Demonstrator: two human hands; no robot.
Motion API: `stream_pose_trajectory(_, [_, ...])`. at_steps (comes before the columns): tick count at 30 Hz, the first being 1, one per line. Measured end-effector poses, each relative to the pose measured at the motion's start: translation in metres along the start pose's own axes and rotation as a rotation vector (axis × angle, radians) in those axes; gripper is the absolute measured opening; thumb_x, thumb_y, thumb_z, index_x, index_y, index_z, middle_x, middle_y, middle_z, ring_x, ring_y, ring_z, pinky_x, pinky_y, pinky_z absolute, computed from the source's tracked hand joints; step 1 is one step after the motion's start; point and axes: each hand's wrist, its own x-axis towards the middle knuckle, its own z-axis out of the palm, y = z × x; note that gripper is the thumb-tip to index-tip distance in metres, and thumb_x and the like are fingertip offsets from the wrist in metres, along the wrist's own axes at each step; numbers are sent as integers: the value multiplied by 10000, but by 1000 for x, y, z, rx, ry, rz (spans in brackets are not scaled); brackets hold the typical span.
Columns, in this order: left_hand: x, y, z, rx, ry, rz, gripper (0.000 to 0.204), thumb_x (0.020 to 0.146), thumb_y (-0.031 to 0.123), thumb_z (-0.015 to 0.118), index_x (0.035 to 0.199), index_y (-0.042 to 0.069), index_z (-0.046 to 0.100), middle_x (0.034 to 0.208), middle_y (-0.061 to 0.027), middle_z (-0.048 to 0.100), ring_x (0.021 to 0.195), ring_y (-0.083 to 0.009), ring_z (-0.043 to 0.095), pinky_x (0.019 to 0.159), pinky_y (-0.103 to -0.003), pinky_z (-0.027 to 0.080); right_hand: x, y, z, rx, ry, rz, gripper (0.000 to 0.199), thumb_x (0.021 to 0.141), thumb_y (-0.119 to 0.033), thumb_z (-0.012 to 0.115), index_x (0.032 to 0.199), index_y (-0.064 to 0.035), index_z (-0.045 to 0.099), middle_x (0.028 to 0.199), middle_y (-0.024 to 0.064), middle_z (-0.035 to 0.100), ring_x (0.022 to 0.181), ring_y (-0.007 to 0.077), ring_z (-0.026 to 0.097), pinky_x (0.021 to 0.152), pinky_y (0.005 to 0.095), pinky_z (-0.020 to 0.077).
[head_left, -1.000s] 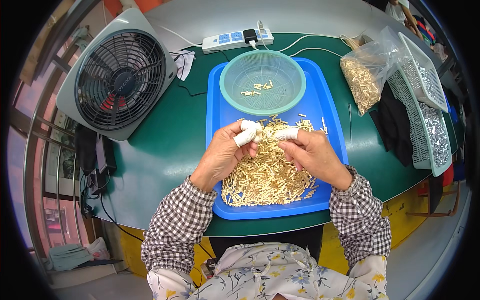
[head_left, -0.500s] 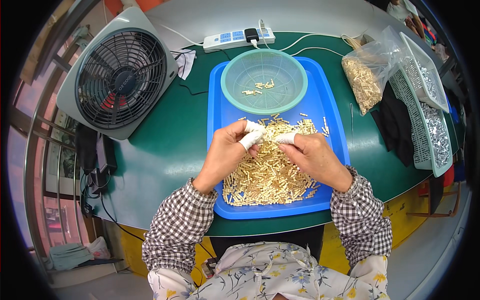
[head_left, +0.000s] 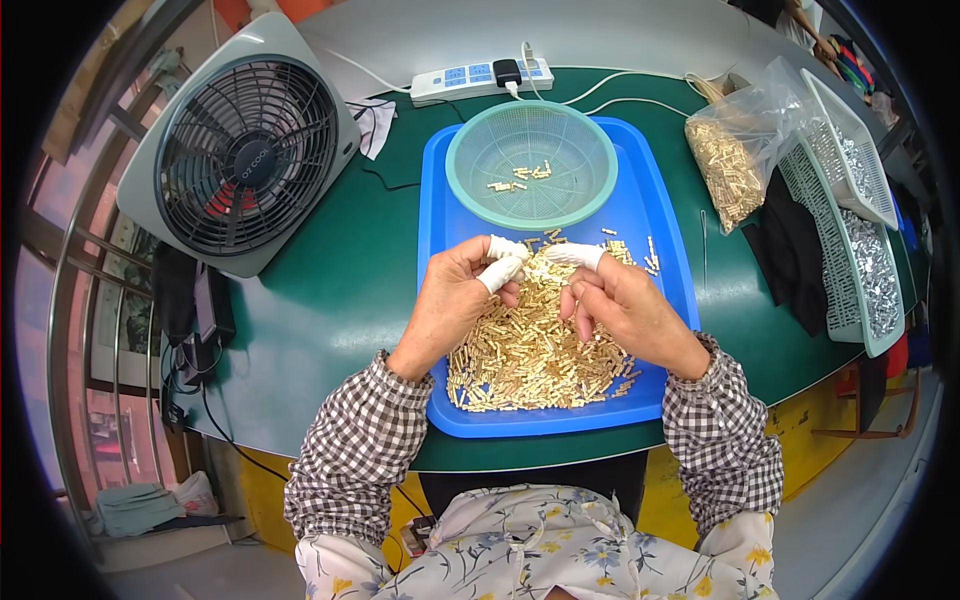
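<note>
A blue tray (head_left: 660,215) lies on the green table and holds a heap of small brass pieces (head_left: 530,350). My left hand (head_left: 455,300) and my right hand (head_left: 625,305) hover over the heap, fingertips in white finger cots meeting near the middle. The fingertips pinch something small between them; I cannot make out the piece itself. Beyond my hands a round green mesh basket (head_left: 530,165) sits in the tray with a few brass pieces inside.
A grey box fan (head_left: 245,145) stands at the left. A white power strip (head_left: 480,78) lies at the back. At the right are a clear bag of brass pieces (head_left: 730,160), two white mesh baskets (head_left: 850,200) of silver parts and dark cloth (head_left: 790,250).
Both hands have stayed over the heap; the fingertips shifted slightly and remain pressed together.
</note>
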Motion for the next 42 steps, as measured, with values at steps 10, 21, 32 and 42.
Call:
stream_pose_trajectory(10, [-2,2,4,23,13,4,126,848,50,567,951,-22,587,819,-40,594,686,-91,571,614,-218,498,2,0,-2,75,-31,84,256,902,-37,385,1140,47,430,778,69,580,557,71,532,509,191,438])
stream_pose_trajectory(21, [-9,8,11,-11,-86,127,169,816,-12,584,984,-15,561,924,-56,579,759,-125,591,671,-255,528,2,4,-5,129,-24,83,211,903,-50,407,1081,48,464,767,66,581,550,69,533,503,187,440])
stream_pose_trajectory(32, [-8,4,9,-56,-102,69,161,826,19,585,975,-14,534,896,-68,591,751,-132,600,664,-260,531,3,1,-4,114,-35,94,245,899,-46,412,1125,44,440,769,72,585,543,72,534,500,187,442])
stream_pose_trajectory(42, [11,14,5,-248,-138,-125,183,856,83,560,1005,-15,517,874,-96,606,742,-136,609,665,-242,522,10,-1,-9,236,6,79,246,894,-71,414,1107,36,475,776,80,595,557,84,550,518,201,455])
